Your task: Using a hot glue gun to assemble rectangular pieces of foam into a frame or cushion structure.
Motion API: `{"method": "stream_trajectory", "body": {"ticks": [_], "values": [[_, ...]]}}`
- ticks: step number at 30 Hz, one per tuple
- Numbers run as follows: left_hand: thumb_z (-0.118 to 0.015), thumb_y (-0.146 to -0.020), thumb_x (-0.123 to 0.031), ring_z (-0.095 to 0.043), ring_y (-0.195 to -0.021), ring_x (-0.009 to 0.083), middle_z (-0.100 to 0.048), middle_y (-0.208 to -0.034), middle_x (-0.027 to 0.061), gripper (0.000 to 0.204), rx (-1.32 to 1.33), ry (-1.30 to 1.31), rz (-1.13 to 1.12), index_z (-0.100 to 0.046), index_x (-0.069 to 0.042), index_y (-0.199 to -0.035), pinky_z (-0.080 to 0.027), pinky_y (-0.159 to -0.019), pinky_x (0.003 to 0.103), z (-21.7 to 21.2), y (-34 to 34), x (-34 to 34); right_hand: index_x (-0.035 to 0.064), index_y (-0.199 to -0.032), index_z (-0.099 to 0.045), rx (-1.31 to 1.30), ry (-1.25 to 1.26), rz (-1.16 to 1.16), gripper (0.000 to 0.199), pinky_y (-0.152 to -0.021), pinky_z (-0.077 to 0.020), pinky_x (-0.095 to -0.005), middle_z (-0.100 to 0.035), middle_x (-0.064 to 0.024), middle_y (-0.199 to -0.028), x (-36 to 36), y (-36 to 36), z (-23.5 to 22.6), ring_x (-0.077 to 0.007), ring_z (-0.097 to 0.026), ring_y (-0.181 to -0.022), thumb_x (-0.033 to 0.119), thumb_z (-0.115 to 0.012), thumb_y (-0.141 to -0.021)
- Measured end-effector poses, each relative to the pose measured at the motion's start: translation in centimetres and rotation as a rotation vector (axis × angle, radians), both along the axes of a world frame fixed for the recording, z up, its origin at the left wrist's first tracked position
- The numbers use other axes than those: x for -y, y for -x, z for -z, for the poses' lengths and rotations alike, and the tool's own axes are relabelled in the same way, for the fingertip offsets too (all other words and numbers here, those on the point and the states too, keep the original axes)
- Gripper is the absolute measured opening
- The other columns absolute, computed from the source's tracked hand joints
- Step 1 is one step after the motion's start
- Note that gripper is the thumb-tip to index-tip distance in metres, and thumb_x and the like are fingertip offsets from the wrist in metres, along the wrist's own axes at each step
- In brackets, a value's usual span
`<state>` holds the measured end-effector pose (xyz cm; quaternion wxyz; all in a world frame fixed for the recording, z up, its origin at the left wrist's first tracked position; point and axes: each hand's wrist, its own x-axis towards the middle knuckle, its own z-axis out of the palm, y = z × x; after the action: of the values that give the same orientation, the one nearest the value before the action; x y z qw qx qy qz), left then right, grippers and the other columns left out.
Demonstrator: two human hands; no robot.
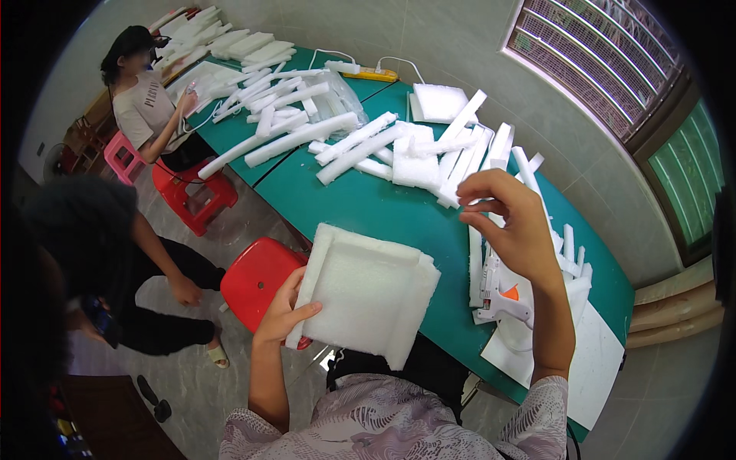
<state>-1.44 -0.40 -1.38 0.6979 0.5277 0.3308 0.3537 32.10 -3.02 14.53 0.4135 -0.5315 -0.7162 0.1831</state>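
Note:
A shallow square box of white foam (360,295), with raised strips along its edges, is tilted up in front of my body. My left hand (285,313) grips its left side, the thumb on the inner side of the rim. My right hand (510,218) is raised over the table to the right of the box, apart from it. Its thumb and forefinger are curled close together in a pinch; anything between them is too small to make out. Below that hand lies a white hot glue gun (502,295) with an orange trigger, partly covered by my wrist.
White foam strips (356,153) lie heaped across the green table (307,195). A white sheet (586,360) is at the right. A red stool (253,280) stands left of me. One person (146,107) sits at the table's far end; another (100,253) is close on my left.

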Motion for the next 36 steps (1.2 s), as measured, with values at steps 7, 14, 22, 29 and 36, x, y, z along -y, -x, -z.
{"method": "stream_trajectory", "body": {"ticks": [7,14,22,29,36], "values": [[-0.072,-0.077,-0.013,-0.048,-0.117,0.0226,-0.054,-0.122,0.0146,0.067,-0.001,0.020,0.019,-0.038,0.000,-0.134,-0.033,-0.101,0.035,0.1,-0.8,-0.3,0.0035,-0.100,-0.064,0.085,0.185,0.143,0.023,-0.068,-0.0489,-0.0245,-0.065,-0.0077,-0.093,1.2,-1.0,0.2,-0.0138,-0.062,-0.080,0.004,-0.071,-0.079],[-0.071,-0.077,-0.013,-0.048,-0.116,0.0213,-0.054,-0.122,0.0139,0.066,-0.010,-0.005,0.060,-0.039,0.000,-0.133,-0.035,-0.099,0.034,-0.2,-1.9,-0.4,0.0046,-0.105,-0.061,0.323,-0.025,-0.177,0.034,-0.081,-0.0437,-0.0342,-0.058,-0.0103,-0.099,-0.2,2.4,4.9,-0.0249,-0.055,-0.091,0.021,-0.074,-0.078],[-0.074,-0.074,-0.020,-0.046,-0.119,0.0207,-0.050,-0.126,0.0111,0.074,-0.036,0.009,0.070,-0.038,0.001,-0.136,-0.034,-0.100,0.033,-0.3,-2.6,-0.2,0.0028,-0.100,-0.060,0.452,-0.021,-0.177,0.027,-0.080,-0.0445,-0.0372,-0.056,-0.0109,-0.091,0.5,4.6,6.7,-0.0275,-0.055,-0.087,0.016,-0.069,-0.078],[-0.072,-0.077,-0.011,-0.048,-0.116,0.0205,-0.052,-0.123,0.0112,0.067,-0.008,-0.005,0.090,-0.039,0.000,-0.134,-0.035,-0.100,0.033,-0.2,-2.6,-0.3,0.0025,-0.097,-0.058,0.427,-0.073,-0.167,0.023,-0.077,-0.0450,-0.0358,-0.055,-0.0101,-0.092,0.0,4.1,7.3,-0.0269,-0.055,-0.084,0.014,-0.067,-0.079],[-0.073,-0.075,-0.010,-0.048,-0.117,0.0196,-0.052,-0.123,0.0105,0.070,-0.017,-0.021,0.140,-0.039,0.000,-0.135,-0.035,-0.100,0.033,0.1,-2.6,-0.5,0.0029,-0.103,-0.060,0.369,0.064,-0.174,0.031,-0.081,-0.0455,-0.0374,-0.058,-0.0113,-0.092,0.0,2.8,6.8,-0.0281,-0.056,-0.089,0.022,-0.070,-0.080]]}}
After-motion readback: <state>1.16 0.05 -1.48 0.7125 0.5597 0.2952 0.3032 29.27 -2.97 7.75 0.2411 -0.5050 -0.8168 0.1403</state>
